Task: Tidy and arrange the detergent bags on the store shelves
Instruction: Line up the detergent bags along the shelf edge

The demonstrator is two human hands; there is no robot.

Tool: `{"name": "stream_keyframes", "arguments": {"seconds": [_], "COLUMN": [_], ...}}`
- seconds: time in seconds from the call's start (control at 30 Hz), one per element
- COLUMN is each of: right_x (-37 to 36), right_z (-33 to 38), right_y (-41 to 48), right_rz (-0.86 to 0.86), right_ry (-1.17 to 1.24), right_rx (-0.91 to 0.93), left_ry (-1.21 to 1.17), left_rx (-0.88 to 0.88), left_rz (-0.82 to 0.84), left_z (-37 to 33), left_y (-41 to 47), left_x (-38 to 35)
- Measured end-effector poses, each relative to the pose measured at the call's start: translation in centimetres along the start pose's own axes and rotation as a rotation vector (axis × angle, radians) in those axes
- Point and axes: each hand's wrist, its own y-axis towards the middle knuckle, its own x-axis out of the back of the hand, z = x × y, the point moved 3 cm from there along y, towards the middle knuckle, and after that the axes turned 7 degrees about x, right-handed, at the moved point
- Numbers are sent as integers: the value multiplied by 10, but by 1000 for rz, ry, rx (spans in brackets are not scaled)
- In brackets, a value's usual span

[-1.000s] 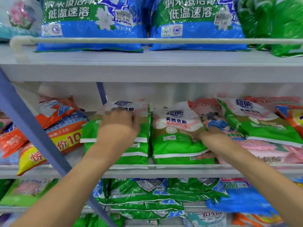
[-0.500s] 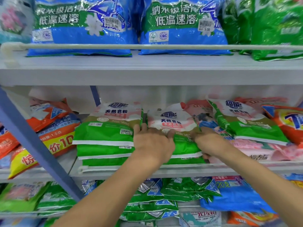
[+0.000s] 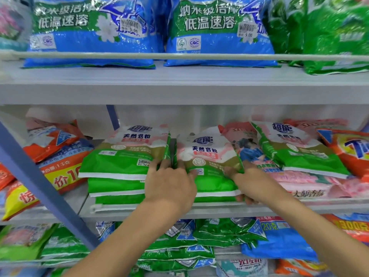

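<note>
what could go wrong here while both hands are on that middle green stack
The right hand grips the middle green stack right at the shelf lip; a pull might slide bags off the front. The left hand has fingers at the narrow gap beside the left green stack, so a push may skew it. The tilted green bag on the pink bags could slip.

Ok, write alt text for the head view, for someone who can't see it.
Two bare hands hold a stack of green detergent bags on a store shelf: left hand resting on its left edge, right hand gripping its right end. A matching stack lies alongside, blue bags above.
</note>
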Motion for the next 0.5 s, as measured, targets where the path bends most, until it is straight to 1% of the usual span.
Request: {"name": "stream_keyframes", "arguments": {"seconds": [0.03, 0.07, 0.1, 0.13, 0.17, 0.2, 0.23, 0.27, 0.33, 0.4, 0.43, 0.5], "right_x": [5, 12, 21, 30, 37, 39, 36, 30, 10, -4, -6, -8], "right_z": [4, 8, 12, 17, 24, 31, 36, 38, 35, 29, 28, 27], "right_y": [-2, -3, 0, 6, 12, 18, 26, 35, 52, 63, 66, 69], "right_rz": [46, 56, 9, -87, -209, -310, -343, -320, -250, -288, -330, -340], "right_ry": [13, -31, -161, -341, -492, -559, -557, -490, -272, -150, -99, -2], "right_rx": [-47, -69, -56, -26, 13, 54, 87, 101, 95, 129, 162, 197], "left_ry": [-41, -74, -97, -113, -132, -146, -169, -198, -298, -369, -374, -376], "left_rx": [34, 66, 92, 107, 109, 101, 89, 65, -7, -44, -38, -13], "left_rz": [-51, -118, -190, -231, -227, -200, -165, -121, 20, 150, 175, 182], "left_z": [0, -1, -2, -5, -8, -12, -16, -20, -25, -25, -24, -21], "left_y": [1, 4, 9, 17, 26, 36, 44, 52, 63, 69, 71, 71], "left_x": [4, 8, 13, 18, 22, 24, 25, 24, 13, -1, -6, -12]}}
